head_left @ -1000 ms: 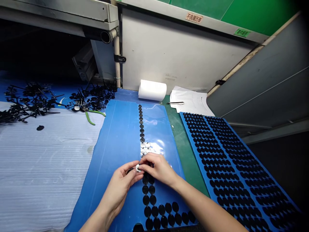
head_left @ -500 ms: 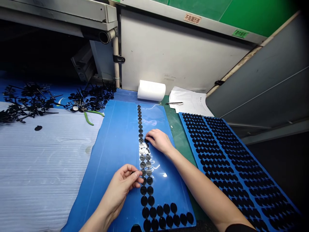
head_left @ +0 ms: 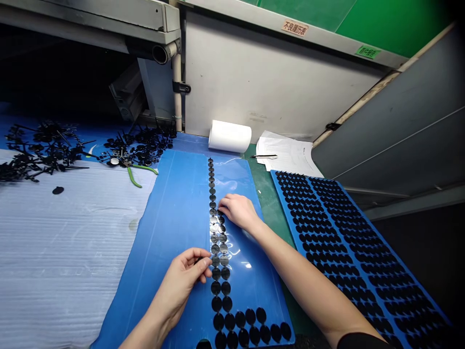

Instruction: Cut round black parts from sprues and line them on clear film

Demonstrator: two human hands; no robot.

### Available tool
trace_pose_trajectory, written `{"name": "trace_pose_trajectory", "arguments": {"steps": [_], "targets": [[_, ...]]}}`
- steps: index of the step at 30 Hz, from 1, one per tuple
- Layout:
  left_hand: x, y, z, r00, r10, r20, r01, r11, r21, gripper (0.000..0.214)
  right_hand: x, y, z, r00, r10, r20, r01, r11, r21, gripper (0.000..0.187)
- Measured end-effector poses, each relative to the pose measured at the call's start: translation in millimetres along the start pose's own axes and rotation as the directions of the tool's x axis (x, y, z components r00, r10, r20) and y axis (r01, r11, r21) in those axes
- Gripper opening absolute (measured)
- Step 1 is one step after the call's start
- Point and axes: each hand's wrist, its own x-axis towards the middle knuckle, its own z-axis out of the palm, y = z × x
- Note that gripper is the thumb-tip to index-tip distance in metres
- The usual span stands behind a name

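Note:
A blue sheet (head_left: 174, 208) lies under both hands, with glossy black discs (head_left: 217, 304) set on it in two long columns and two short rows at the near end. The fingertips of my right hand (head_left: 238, 212) are closed on a black disc (head_left: 220, 212) at the top of the right column, touching the sheet. Beside the left column, lower down, my left hand (head_left: 187, 271) pinches another small black disc (head_left: 198, 260). Its fingers hide most of that piece, and I cannot tell whether there is more than one.
To the right stands a blue board (head_left: 308, 242) full of black discs. At the back lie a white roll (head_left: 229, 136), papers (head_left: 290, 150) and a pen (head_left: 265, 156). Black sprue pieces (head_left: 43, 145), green-handled pliers (head_left: 135, 175) and a loose disc (head_left: 58, 190) are at the left.
My left hand has drawn back very slightly to the left from the disc column. My right hand stays at nearly the same place on its disc. The view has shifted a little.

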Motion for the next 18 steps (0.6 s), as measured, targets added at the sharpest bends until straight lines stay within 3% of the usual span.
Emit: {"name": "trace_pose_trajectory", "arguments": {"steps": [6, 9, 11, 13, 15, 18], "targets": [[1.6, 5.9, -1.1, 1.000, -0.004, -0.013, 0.002, 0.996, -0.092, 0.031, -10.2, -8.5, -6.7, 0.997, 0.034, -0.071, -0.027, 0.994, 0.102, 0.014], [2.8, 8.2, -0.8, 0.999, 0.019, -0.030, -0.022, 0.996, -0.085, 0.035, -28.8, -26.4, -15.4, 0.995, -0.072, -0.072, 0.087, 0.968, 0.234, 0.012], [3.0, 10.1, 0.6, 0.998, 0.047, -0.040, -0.051, 0.995, -0.090, 0.040, -42.6, -41.4, -18.4, 0.973, -0.226, -0.052, 0.226, 0.872, 0.434, 0.009], [2.2, 12.2, 2.6, 0.996, 0.068, -0.057, -0.074, 0.992, -0.104, 0.044, -53.2, -54.2, -17.9, 0.950, -0.306, -0.066, 0.281, 0.741, 0.609, 0.010], [0.4, 13.9, 4.6, 0.995, 0.067, -0.073, -0.076, 0.990, -0.118, 0.048, -57.9, -60.6, -15.2, 0.958, -0.276, -0.083, 0.259, 0.699, 0.667, 0.010], [-2.3, 14.4, 6.2, 0.994, 0.058, -0.089, -0.071, 0.987, -0.147, 0.048, -50.0, -52.0, -10.1, 0.976, -0.180, -0.125, 0.219, 0.776, 0.592, 0.009]]}}
